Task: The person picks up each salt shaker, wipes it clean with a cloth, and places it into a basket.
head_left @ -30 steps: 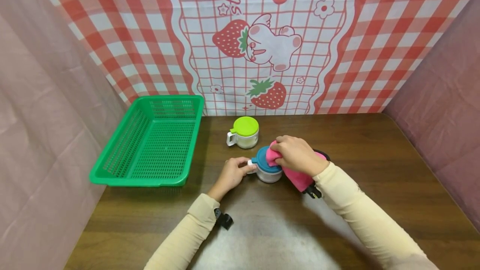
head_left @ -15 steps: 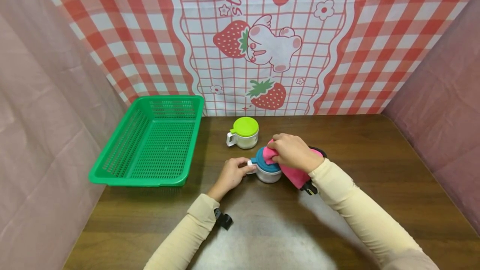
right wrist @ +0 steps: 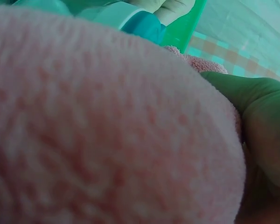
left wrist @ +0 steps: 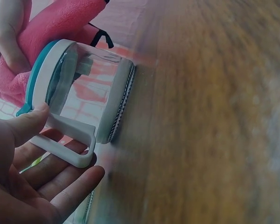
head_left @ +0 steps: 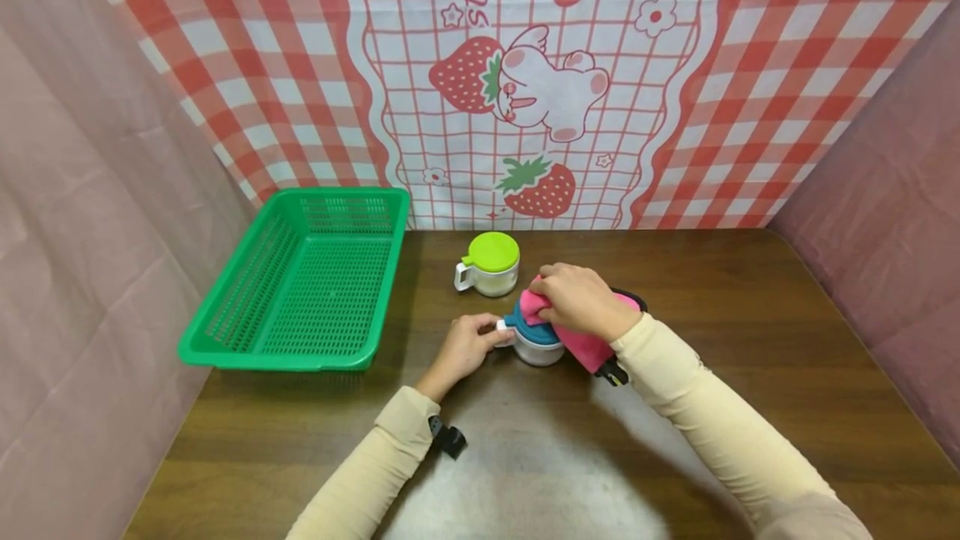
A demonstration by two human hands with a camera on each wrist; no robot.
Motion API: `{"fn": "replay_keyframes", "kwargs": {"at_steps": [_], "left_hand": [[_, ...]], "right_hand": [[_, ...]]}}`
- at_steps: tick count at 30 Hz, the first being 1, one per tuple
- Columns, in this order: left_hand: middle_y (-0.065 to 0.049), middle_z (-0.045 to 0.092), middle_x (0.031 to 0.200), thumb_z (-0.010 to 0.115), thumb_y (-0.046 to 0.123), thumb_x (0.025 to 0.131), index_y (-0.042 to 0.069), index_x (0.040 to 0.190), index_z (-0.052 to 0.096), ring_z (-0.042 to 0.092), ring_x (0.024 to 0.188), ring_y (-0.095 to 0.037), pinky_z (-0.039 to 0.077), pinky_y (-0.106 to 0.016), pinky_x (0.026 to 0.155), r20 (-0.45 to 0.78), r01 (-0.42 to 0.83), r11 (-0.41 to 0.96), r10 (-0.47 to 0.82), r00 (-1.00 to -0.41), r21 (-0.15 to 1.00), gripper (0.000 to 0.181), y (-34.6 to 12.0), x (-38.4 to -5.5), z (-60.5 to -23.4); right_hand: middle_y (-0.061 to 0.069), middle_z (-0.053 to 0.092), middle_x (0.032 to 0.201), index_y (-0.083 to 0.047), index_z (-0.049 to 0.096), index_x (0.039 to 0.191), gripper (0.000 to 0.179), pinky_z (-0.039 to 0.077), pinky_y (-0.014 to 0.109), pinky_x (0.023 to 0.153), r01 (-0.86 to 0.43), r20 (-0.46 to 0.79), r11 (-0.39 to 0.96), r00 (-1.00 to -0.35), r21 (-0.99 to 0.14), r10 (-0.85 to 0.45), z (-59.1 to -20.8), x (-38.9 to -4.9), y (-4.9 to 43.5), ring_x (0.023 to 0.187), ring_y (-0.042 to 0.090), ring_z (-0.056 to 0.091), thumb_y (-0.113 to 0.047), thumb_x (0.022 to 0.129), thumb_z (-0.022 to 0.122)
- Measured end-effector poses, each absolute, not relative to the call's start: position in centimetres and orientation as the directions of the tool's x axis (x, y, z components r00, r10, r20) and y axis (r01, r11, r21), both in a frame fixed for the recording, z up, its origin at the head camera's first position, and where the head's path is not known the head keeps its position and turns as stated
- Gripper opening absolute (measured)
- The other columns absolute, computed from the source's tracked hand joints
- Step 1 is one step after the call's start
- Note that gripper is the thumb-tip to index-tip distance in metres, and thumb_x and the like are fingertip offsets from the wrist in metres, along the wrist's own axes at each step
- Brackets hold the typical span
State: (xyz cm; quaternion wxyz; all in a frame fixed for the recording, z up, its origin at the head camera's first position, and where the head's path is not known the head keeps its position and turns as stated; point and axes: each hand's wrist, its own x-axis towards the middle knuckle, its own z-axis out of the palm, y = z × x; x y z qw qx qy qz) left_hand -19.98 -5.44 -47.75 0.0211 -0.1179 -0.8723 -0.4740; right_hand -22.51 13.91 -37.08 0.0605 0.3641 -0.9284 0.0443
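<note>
A clear seasoning jar [head_left: 538,351] with a blue lid and a white handle stands on the table in front of me. My left hand [head_left: 467,350] pinches its handle [left wrist: 67,156] between thumb and fingers, as the left wrist view shows. In my right hand [head_left: 581,298] is a bunched pink cloth [head_left: 534,307], pressed onto the top of the blue lid [head_left: 542,333]. The cloth's loose part hangs down to the right of the jar. In the right wrist view the cloth [right wrist: 107,121] fills most of the picture and hides much of the jar.
Behind the blue-lidded jar stands a second jar [head_left: 495,280] with a lime-green lid and white handle. A green perforated basket [head_left: 375,307] is at the left of the wooden table [head_left: 750,340]. A checked strawberry-print cloth [head_left: 555,98] hangs at the back.
My right hand has slid a little leftward and back over the lid with the cloth. My left hand and the blue-lidded jar have stayed in place.
</note>
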Motion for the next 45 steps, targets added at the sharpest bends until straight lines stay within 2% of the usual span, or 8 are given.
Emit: {"fn": "replay_keyframes", "kwargs": {"at_steps": [8, 25, 32, 36, 42, 45], "left_hand": [[-0.006, 0.072, 0.082, 0.074, 0.026, 0.085, 0.006, 0.091, 0.075, 0.055, 0.072, -0.010, 0.045, -0.021, 0.066, 0.142, 0.220, 0.524, 0.185, -0.972, 0.823, 0.021, -5.4, -20.0, -47.6], [-0.007, 0.073, 0.087, 0.074, 0.026, 0.086, 0.005, 0.093, 0.075, 0.057, 0.075, -0.012, 0.047, -0.024, 0.069, 0.116, 0.204, 0.533, 0.194, -0.974, 0.821, 0.022, -5.5, -20.0, -47.5], [-0.008, 0.074, 0.090, 0.075, 0.027, 0.085, 0.005, 0.094, 0.075, 0.059, 0.078, -0.014, 0.049, -0.026, 0.073, 0.090, 0.179, 0.531, 0.189, -0.978, 0.828, 0.024, -5.5, -20.0, -47.3], [-0.007, 0.074, 0.090, 0.075, 0.027, 0.085, 0.005, 0.095, 0.075, 0.059, 0.079, -0.012, 0.049, -0.025, 0.073, 0.072, 0.167, 0.535, 0.194, -0.978, 0.828, 0.024, -5.5, -20.1, -47.3], [-0.007, 0.072, 0.083, 0.075, 0.025, 0.085, 0.005, 0.091, 0.074, 0.055, 0.071, -0.009, 0.046, -0.022, 0.066, 0.061, 0.169, 0.531, 0.215, -0.975, 0.831, 0.022, -5.6, -20.1, -47.1], [-0.008, 0.072, 0.084, 0.075, 0.025, 0.085, 0.004, 0.093, 0.074, 0.056, 0.073, -0.009, 0.047, -0.021, 0.066, 0.058, 0.172, 0.526, 0.225, -0.973, 0.833, 0.023, -5.7, -20.0, -47.0]], "right_hand": [[0.005, 0.064, 0.082, -0.012, 0.076, 0.094, 0.017, 0.051, 0.037, 0.063, -0.687, 0.143, 0.726, -0.722, -0.029, -0.677, -37.0, -23.2, 13.0, 0.075, 0.020, 0.058, -0.019, 0.079, 0.079], [0.006, 0.064, 0.084, -0.012, 0.076, 0.099, 0.020, 0.051, 0.041, 0.063, -0.608, 0.121, 0.791, -0.792, -0.073, -0.598, -36.9, -24.3, 13.8, 0.078, 0.025, 0.061, -0.019, 0.080, 0.076], [0.005, 0.064, 0.087, -0.008, 0.075, 0.106, 0.029, 0.052, 0.038, 0.066, -0.596, 0.115, 0.793, -0.803, -0.122, -0.585, -37.0, -23.7, 15.2, 0.076, 0.021, 0.060, -0.024, 0.082, 0.078], [0.005, 0.064, 0.087, -0.009, 0.074, 0.106, 0.028, 0.051, 0.038, 0.067, -0.604, 0.135, 0.784, -0.797, -0.145, -0.589, -37.1, -23.1, 16.0, 0.077, 0.020, 0.059, -0.022, 0.081, 0.078], [0.006, 0.066, 0.090, -0.006, 0.073, 0.108, 0.030, 0.051, 0.040, 0.068, -0.606, 0.168, 0.773, -0.795, -0.190, -0.582, -37.3, -22.5, 17.1, 0.078, 0.021, 0.060, -0.020, 0.081, 0.078], [0.006, 0.065, 0.089, -0.005, 0.073, 0.110, 0.031, 0.051, 0.038, 0.067, -0.596, 0.166, 0.776, -0.803, -0.207, -0.573, -37.4, -22.2, 17.5, 0.075, 0.020, 0.058, -0.018, 0.082, 0.077]]}}
